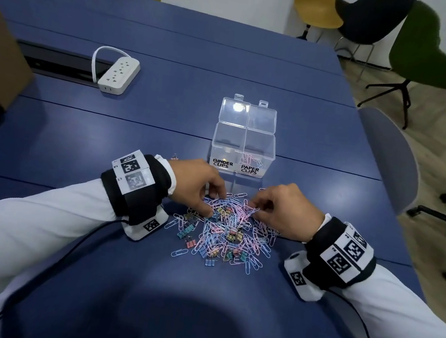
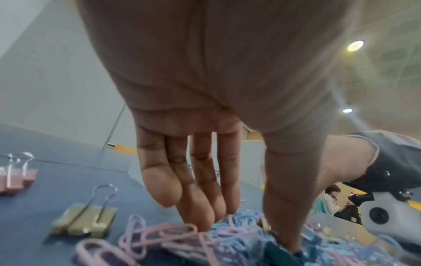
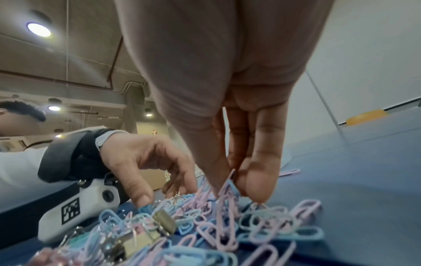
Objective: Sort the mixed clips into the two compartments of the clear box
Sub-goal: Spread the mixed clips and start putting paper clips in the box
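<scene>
Clips judged light, slippery, tangled; best pinched singly at wire loop. Paper clip was pinched by right hand. Left hand fingers were spread, tips touching pile.

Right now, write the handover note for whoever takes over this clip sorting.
Left hand: thumb and fingers down in the mixed pastel clip pile, touching a blue binder clip; no firm grip seen.
Right hand: pinching pink and blue paper clips.
Clear two-compartment box: lids open; a few clips under PAPER CLIPS, BINDER CLIPS looks empty.
Left: nearly the whole pile.
</scene>
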